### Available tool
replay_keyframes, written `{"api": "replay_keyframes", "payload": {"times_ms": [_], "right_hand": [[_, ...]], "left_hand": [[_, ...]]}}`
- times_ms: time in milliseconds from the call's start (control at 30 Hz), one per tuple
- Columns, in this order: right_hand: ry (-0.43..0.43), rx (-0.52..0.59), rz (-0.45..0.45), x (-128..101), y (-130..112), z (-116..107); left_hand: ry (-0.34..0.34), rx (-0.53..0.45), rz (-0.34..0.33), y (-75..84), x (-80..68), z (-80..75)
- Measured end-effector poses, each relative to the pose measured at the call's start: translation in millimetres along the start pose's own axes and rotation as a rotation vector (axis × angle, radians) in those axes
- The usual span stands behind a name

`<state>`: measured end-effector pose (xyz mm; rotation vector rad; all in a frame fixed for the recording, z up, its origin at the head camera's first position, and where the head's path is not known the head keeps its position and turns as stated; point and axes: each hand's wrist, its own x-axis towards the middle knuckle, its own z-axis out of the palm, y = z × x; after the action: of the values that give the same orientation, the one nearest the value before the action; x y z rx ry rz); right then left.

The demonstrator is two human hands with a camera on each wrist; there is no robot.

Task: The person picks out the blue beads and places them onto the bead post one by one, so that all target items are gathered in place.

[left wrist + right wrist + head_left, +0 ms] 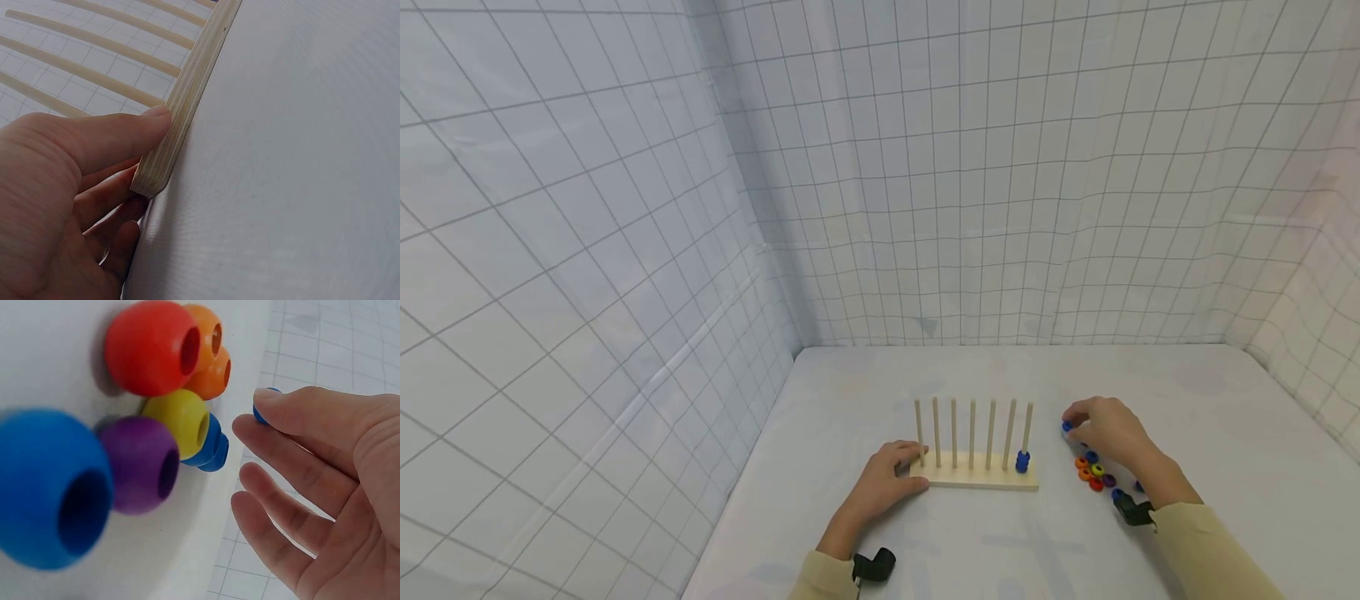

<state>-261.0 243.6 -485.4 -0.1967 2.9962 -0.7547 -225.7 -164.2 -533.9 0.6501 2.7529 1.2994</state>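
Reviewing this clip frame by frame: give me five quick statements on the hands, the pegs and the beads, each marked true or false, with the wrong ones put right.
1. The right hand pinches a blue bead. True.
2. The left hand grips the right end of the wooden base, as the head view shows it. False: it grips the left end.
3. In the head view, the rightmost peg has blue on it, low down near the base. True.
4. The yellow bead is threaded on a peg. False: it lies loose on the table among other beads.
5. A purple bead lies next to the yellow one. True.
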Motion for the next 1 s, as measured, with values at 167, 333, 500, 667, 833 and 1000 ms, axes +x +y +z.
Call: {"api": "replay_keyframes", "payload": {"times_ms": [167,333,500,667,833,1000], "right_hand": [[0.015,0.013,-0.021,-2,-1,-1],[0.044,0.032,-0.051,-5,-3,-1],[0.077,0.04,-0.055,-8,-8,0],[0.112,0.054,-0.069,-11,-11,-1],[0.134,0.079,-0.082,-12,-14,-4],[0.141,0.092,-0.075,-14,-20,-7]], "left_hand": [[-0.001,-0.002,0.006,0.2,0.0,-0.1],[-0.004,-0.011,-0.01,-0.5,0.2,0.5],[-0.001,-0.026,-0.012,0.4,0.1,0.4],[0.0,-0.027,-0.015,-0.3,0.1,0.7],[0.0,-0.032,-0.02,-0.5,0.3,1.3],[-0.002,-0.029,-0.021,-0.3,0.4,1.0]]}}
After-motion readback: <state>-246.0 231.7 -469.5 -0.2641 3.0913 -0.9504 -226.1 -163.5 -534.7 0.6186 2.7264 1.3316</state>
